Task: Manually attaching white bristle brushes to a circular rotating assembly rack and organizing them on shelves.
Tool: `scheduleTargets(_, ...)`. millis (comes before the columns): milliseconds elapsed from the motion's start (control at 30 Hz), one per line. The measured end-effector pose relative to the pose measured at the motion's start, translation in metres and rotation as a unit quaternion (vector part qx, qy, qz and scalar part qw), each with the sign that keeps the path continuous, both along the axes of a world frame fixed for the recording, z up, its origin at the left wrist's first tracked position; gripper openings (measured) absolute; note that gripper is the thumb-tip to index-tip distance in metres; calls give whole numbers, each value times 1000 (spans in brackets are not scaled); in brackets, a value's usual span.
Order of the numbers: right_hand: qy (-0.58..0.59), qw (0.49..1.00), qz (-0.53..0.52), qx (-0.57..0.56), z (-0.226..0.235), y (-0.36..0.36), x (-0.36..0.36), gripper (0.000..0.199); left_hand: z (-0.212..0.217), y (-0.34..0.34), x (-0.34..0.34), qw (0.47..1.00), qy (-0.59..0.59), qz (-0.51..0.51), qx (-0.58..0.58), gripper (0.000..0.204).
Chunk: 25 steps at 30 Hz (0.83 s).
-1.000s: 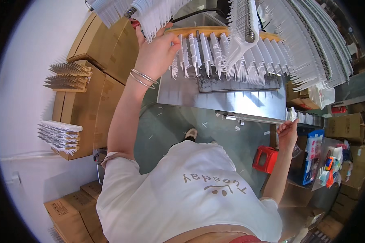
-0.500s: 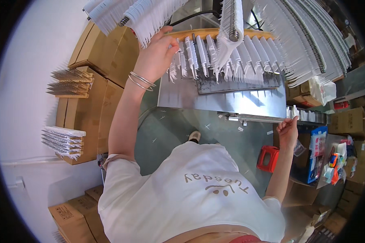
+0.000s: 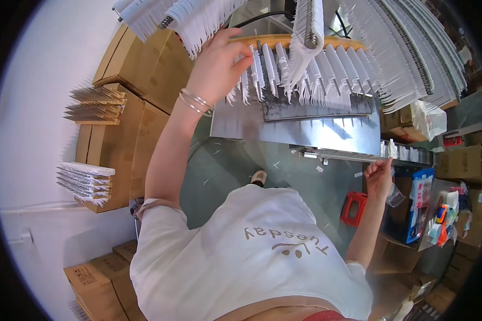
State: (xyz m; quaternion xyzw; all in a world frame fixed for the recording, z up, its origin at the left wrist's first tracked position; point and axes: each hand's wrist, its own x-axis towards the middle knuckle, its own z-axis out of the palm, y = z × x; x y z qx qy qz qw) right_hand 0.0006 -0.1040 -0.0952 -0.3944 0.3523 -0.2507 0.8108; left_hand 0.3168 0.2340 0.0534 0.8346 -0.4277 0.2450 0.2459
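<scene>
My left hand (image 3: 218, 68) is at the left end of a curved wooden strip (image 3: 332, 41). Its fingers are curled, thumb and forefinger close together beside the nearest rod; what they grip, if anything, is hidden. Metal rods stick out from the strip, carrying bundles of thin white plastic pieces (image 3: 270, 69) with frayed tails. Below them lies a dark flat plate (image 3: 316, 113) on a shiny metal table (image 3: 235, 125). My right hand (image 3: 379, 176) is low on the right, thumb and finger pinched near a row of small white pieces (image 3: 409, 153) in a rail. Anything between those fingertips is too small to name.
Long rods of white pieces (image 3: 391, 59) hang at upper right, and more (image 3: 195, 24) at upper left. Cardboard boxes (image 3: 118, 144) stacked at left bear two spiked wooden racks (image 3: 96, 104). A red plastic stool (image 3: 353, 208) stands on the floor; a blue-edged board (image 3: 420, 203) is beside it.
My left hand has shifted slightly right along the wooden strip, its fingers now nearer the rods. The right hand has dropped slightly from the row of white pieces.
</scene>
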Motion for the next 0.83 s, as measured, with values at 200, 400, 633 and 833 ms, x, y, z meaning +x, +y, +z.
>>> scheduleTargets(200,-7,1000,-27,3,2,7,-10,46,4,-11,8,997,43,34,62,10)
scheduleTargets(400,19,999,-44,11,-13,12,-32,46,-17,-5,30,992,53,22,113,5)
scheduleTargets(633,342,891,276,-112,-37,54,-88,54,-2,-12,21,996,32,-2,82,5)
scheduleTargets(833,349,717,535,277,-52,126,-173,94,-25,-4,64,996,56,16,61,8)
